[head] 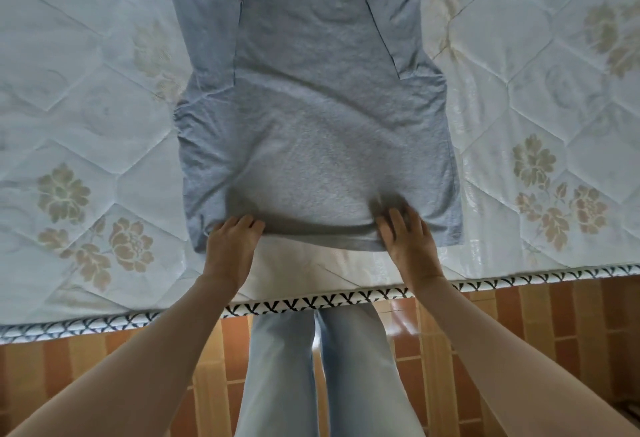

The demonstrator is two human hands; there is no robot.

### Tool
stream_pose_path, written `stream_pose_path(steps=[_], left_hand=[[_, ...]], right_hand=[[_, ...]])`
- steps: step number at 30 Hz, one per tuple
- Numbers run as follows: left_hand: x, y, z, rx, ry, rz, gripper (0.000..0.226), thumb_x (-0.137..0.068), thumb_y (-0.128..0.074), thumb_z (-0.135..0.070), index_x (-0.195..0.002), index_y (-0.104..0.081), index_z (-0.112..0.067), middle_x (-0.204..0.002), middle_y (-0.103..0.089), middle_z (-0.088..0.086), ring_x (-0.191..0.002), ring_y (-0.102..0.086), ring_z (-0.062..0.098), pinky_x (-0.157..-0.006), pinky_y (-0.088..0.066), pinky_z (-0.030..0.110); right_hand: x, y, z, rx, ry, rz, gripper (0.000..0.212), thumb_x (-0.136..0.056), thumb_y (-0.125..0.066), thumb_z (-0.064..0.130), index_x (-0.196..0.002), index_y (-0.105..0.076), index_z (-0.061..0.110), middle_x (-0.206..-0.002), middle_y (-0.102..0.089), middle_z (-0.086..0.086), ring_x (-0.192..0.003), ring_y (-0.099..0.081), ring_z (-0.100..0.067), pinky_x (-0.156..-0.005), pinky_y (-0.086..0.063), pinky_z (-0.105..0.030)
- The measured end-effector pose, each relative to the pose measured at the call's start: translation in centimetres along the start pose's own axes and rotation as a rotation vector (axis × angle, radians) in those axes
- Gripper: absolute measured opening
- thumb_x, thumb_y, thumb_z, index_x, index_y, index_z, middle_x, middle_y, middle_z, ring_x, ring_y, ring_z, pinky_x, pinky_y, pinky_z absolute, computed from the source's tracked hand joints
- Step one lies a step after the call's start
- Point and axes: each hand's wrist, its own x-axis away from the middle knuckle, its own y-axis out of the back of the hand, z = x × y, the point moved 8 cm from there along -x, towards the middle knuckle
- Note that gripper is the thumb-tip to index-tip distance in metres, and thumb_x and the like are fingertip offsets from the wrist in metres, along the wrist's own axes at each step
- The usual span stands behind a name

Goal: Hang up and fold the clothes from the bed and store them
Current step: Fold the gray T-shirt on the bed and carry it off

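A grey T-shirt (311, 118) lies flat on the mattress (86, 97), neck away from me, both sleeves folded inward over the body. The bottom hem is near the bed's front edge. My left hand (230, 246) is at the hem left of centre, fingers tucked under the cloth and gripping it. My right hand (407, 239) is at the hem right of centre, blurred, fingers spread over the fabric with the cloth bunched just above them; the thumb side seems to hold the hem.
The quilted mattress has a beige flower pattern and a black-and-white trimmed front edge (519, 282). Below it is an orange tiled floor (571, 332). My legs in light blue jeans (322, 367) stand against the bed.
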Motion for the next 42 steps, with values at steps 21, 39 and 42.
stream_pose_path(steps=[21,39,42], left_hand=[[-23.3,12.0,12.2,-0.398,0.103,0.277,0.026,-0.085,-0.057,0.005,-0.100,-0.069,-0.011,-0.099,-0.067,0.005,-0.095,-0.066,0.026,-0.066,-0.037,0.027],[-40.9,17.0,17.4,-0.561,0.161,0.125,0.020,-0.074,-0.063,0.002,-0.072,-0.063,-0.018,-0.066,-0.053,-0.005,-0.074,-0.063,0.019,-0.056,-0.028,0.020],[-41.8,17.3,18.0,-0.545,0.179,0.125,0.020,-0.078,-0.059,0.003,-0.081,-0.069,-0.014,-0.080,-0.067,0.002,-0.084,-0.067,0.024,-0.063,-0.033,0.024]], right_hand=[[-24.0,10.1,-14.0,0.165,-0.457,0.423,0.022,-0.083,-0.056,-0.005,-0.087,-0.062,0.016,-0.061,-0.042,0.001,-0.057,-0.038,-0.017,-0.087,-0.031,-0.031],[-45.9,10.4,-21.4,0.196,-0.330,0.352,0.022,-0.083,-0.060,-0.004,-0.081,-0.054,0.017,-0.069,-0.045,0.001,-0.072,-0.049,-0.023,-0.077,-0.032,-0.029],[-47.6,9.7,-21.6,0.187,-0.334,0.357,0.021,-0.085,-0.059,-0.002,-0.086,-0.061,0.019,-0.078,-0.055,0.000,-0.086,-0.058,-0.026,-0.090,-0.037,-0.031]])
